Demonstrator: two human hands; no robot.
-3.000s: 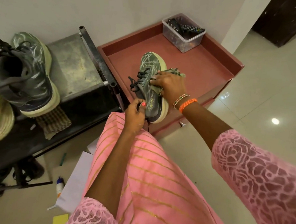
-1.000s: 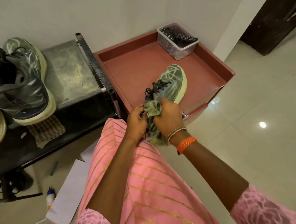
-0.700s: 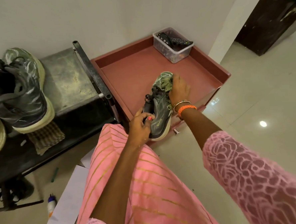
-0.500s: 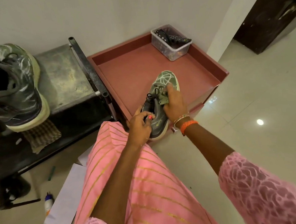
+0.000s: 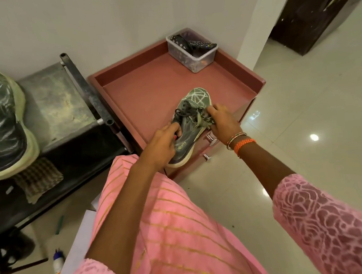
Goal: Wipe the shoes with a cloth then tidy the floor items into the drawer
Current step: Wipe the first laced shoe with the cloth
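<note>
1. Held over the front edge of the reddish-brown tray-topped drawer cabinet (image 5: 143, 90): grey-green knit sneaker with pale sole and dark laces (image 5: 192, 112), toe pointing to 12 o'clock, heel toward 6 o'clock, overhanging the cabinet front.
2. Gripped at the heel collar by the left hand (image 5: 160, 144), fingers curled over the collar edge, steadying the sneaker.
3. Pressed against the sneaker's 3 o'clock flank, just beside the laces: crumpled grey-green cloth (image 5: 203, 118), bunched under the curled fingers of the right hand (image 5: 222, 121).
4. Step in hand, by judgement: wiping the shoes, with this sneaker mid-wipe along its side; tidying not yet begun.
5. At 9 o'clock of the sneaker, well apart: matching second sneaker (image 5: 3, 130) on the dark metal shoe rack (image 5: 55, 106), resting on a checked folded rag (image 5: 38, 177). Cannot tell whether that one is wiped.
6. At 1 o'clock, in the cabinet top's far corner: clear plastic box (image 5: 191, 51) holding dark remote controls.
7. Below the sneaker on the cabinet front: metal drawer knobs (image 5: 210, 139), drawers closed.
8. At 7 o'clock on the pale tiled floor (image 5: 301, 108): white paper sheets (image 5: 76, 249), a green pen (image 5: 59, 224), a small white glue bottle (image 5: 57, 263).
9. Next move calls for: firm hold at the heel while drawing the cloth over toe and sole edge, then setting the sneaker down, freeing both hands for a drawer and the floor items.
</note>
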